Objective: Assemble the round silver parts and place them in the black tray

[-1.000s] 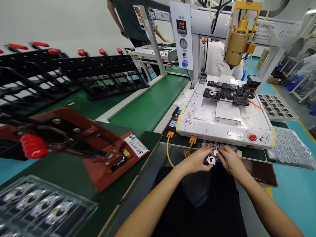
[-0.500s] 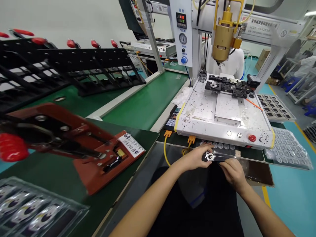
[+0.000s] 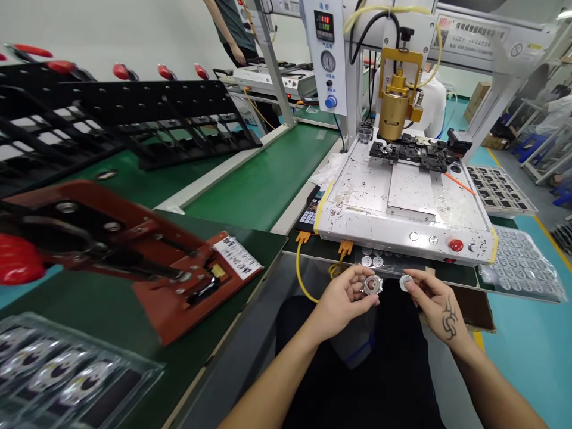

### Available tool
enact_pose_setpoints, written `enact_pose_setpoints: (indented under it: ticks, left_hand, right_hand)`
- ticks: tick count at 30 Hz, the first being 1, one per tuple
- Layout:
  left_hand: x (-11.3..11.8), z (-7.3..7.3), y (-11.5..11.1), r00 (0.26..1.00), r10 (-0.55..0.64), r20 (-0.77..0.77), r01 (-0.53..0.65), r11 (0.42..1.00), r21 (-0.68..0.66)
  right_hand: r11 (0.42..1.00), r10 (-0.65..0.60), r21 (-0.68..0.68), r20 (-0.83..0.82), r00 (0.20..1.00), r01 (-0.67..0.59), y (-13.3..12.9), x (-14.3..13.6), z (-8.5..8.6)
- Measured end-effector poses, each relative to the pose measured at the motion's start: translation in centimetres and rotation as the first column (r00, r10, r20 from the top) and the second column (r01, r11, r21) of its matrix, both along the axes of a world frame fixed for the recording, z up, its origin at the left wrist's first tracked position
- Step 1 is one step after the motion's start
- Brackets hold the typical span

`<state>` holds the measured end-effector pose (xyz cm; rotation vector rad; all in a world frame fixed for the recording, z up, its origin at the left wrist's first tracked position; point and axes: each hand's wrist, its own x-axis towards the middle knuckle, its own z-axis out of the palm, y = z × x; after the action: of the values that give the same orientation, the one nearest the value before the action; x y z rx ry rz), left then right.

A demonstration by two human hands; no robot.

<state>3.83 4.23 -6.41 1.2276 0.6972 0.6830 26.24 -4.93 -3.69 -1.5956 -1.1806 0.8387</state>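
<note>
My left hand point(image 3: 342, 301) grips a small silvery watch case point(image 3: 372, 285) by its edge between thumb and fingers, its round opening facing up. To its right, my right hand point(image 3: 431, 304) pinches a thin whitish disc point(image 3: 406, 283) between thumb and forefinger. A short gap separates the disc from the case. Just beyond both hands, a clear-covered sheet of round white pieces point(image 3: 378, 261) lies under the front edge of the machine. Both hands are above my lap.
A white dispensing machine point(image 3: 357, 229) with a gold head point(image 3: 393, 113) stands ahead. At left are a brown toggle press point(image 3: 179, 298) and a tray of metal parts point(image 3: 84, 381). Sheets of discs point(image 3: 527, 268) lie at right. A green conveyor belt point(image 3: 268, 173) runs behind; other people are farther back.
The hands have moved from the dark strip at the machine's edge; the left now holds the watch case turned upward, the right a disc. The machine's gold head has come down toward the fixture.
</note>
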Motion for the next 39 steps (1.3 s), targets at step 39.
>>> enact_pose_setpoints:
  ticks: [39]
  left_hand:
    - [-5.6,3.3,-7.4,0.922,0.312,0.23,-0.245,0.929,-0.278]
  right_hand:
    - [0.851,0.525,0.005,-0.017,0.851,-0.525,2.1,-7.6,2.8]
